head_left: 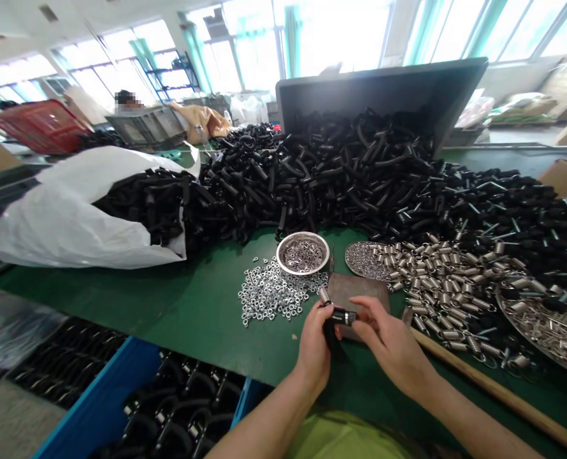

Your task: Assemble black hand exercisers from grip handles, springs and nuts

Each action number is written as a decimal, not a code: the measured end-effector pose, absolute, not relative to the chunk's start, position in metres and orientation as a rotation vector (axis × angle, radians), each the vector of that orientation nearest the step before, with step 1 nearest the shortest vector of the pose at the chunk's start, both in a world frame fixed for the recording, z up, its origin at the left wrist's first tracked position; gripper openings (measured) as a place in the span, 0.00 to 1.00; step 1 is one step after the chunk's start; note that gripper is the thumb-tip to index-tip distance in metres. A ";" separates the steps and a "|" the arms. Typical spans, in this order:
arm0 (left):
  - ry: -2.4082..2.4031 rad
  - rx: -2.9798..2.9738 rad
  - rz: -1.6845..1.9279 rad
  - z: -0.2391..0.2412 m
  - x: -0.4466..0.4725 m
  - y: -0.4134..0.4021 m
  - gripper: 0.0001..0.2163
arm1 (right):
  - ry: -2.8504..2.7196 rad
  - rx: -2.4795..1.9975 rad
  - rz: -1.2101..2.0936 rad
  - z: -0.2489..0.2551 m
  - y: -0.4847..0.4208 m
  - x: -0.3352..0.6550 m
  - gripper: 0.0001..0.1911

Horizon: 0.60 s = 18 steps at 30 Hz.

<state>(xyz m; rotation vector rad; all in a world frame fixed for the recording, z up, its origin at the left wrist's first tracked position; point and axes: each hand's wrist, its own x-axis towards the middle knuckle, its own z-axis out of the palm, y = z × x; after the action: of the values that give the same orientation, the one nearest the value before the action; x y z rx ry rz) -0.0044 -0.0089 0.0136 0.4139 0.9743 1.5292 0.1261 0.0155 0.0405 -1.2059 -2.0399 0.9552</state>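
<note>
My left hand (315,344) is closed round a black plastic handle (339,315) with a bright metal piece near its right end. A coil spring (324,295) sticks up at the handle's left end, above my left thumb. My right hand (388,341) bends round the handle's right end, thumb and fingertips against it, index finger raised above. Its lower fingertips are partly hidden behind the handle. Just behind both hands lies a flat metal block (360,290) on the green table (192,306).
Hex nuts (271,293) lie loose beside a steel bowl (283,260) of small pins. Springs (448,280) heap at right near a tray of rivets (546,325). A wooden-handled hammer (494,382) lies in front. Black handles (312,172) pile behind; a blue crate (97,389) stands lower left.
</note>
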 end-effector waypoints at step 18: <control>1.599 1.244 1.278 -0.012 -0.019 0.002 0.24 | -1.977 -1.375 1.364 0.015 0.074 0.123 0.13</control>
<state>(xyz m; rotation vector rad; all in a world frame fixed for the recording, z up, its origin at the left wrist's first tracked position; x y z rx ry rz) -0.0193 0.0022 -0.0118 1.2436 1.5987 1.2776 0.1234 0.0741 0.0148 -1.3754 -1.9766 1.3638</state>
